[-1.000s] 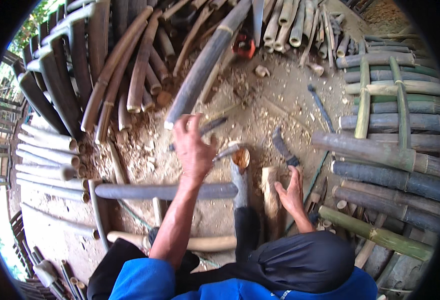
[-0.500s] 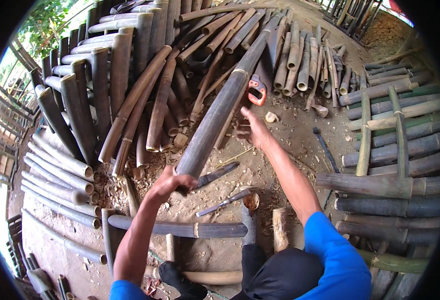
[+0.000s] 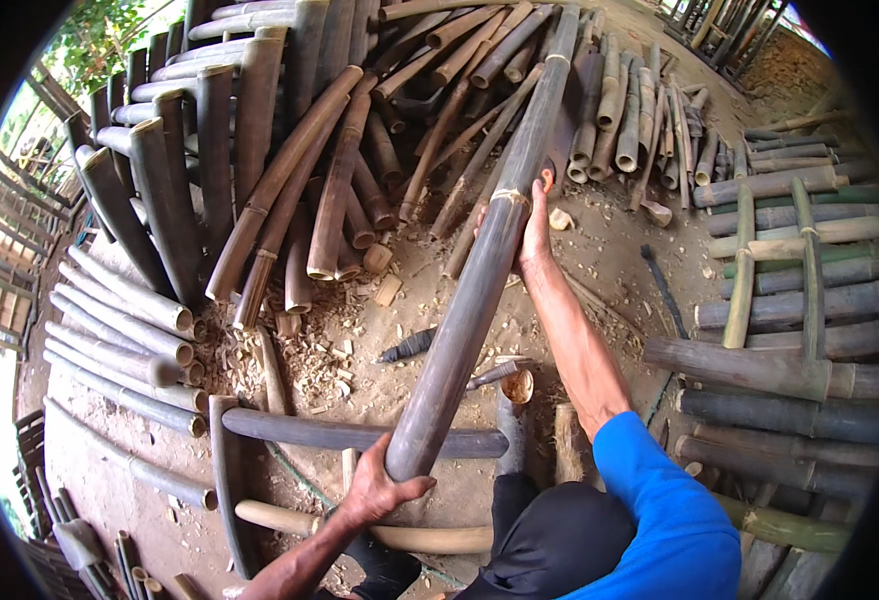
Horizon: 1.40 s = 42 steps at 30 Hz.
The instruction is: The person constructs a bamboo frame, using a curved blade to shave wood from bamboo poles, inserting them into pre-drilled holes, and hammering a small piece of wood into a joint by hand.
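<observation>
A long dark bamboo pole [image 3: 465,345] slants from near my lap up to the far stack. My right hand [image 3: 534,235] is wrapped round its right side just below a pale node ring, some fingertips showing on the left side. At the near end my left hand [image 3: 375,490] cups the cut end, thumb sticking out to the right. Beyond my right hand a saw's orange handle [image 3: 548,179] shows only in part. Under the pole runs a low bamboo bar [image 3: 310,430], joined to an upright bamboo post [image 3: 512,440]. A chisel-like tool [image 3: 495,374] lies beside the post.
Dark bamboo lengths [image 3: 260,110] lean in a large stack at the left and far side. Cut pieces [image 3: 628,130] lie far right, and more poles [image 3: 790,310] are piled at the right. Wood chips [image 3: 330,370] litter the ground. A dark wrapped tool [image 3: 408,346] lies left of the pole.
The bamboo pole has come nearer to me, its near end now lower in view. My right hand has closed on its middle; my left hand moved down with the near end.
</observation>
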### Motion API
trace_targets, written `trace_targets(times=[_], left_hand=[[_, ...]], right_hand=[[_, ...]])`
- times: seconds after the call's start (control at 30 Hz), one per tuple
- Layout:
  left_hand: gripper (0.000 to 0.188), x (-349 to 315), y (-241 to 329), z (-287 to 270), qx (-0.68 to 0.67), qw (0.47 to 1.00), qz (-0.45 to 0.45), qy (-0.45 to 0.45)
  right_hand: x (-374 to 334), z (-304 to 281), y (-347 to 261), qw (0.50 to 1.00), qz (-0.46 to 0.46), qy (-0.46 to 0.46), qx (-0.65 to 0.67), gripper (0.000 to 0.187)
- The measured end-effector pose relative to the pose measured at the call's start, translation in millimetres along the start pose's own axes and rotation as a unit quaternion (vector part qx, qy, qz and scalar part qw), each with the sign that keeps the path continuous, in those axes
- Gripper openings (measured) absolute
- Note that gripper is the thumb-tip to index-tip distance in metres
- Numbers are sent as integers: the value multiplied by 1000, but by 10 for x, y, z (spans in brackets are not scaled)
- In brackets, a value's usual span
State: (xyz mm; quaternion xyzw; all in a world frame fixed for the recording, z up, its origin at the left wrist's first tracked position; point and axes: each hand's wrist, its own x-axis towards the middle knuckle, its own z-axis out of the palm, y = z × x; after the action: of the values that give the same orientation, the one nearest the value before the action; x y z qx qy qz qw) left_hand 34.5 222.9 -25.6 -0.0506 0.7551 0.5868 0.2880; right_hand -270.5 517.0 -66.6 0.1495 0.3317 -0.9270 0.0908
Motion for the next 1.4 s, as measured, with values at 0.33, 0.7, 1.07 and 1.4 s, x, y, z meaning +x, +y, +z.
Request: trace_targets(times=[0.33, 0.7, 1.07, 1.4], left_hand=[[86, 132, -582, 913, 141, 980, 133, 49], [101, 818, 501, 1549, 171, 925, 293, 170], [89, 1483, 693, 1321, -94, 926, 309, -197], [69, 1087, 1260, 1186, -109, 902, 410, -80]], right_hand=[[-951, 295, -696, 982, -125, -89, -112, 73], [-2147, 1225, -1311, 608, -569, 172, -526, 64], [-2860, 1140, -1269, 858, -358, -125, -345, 70], [-2512, 970, -706, 744, -536, -22, -398, 71]])
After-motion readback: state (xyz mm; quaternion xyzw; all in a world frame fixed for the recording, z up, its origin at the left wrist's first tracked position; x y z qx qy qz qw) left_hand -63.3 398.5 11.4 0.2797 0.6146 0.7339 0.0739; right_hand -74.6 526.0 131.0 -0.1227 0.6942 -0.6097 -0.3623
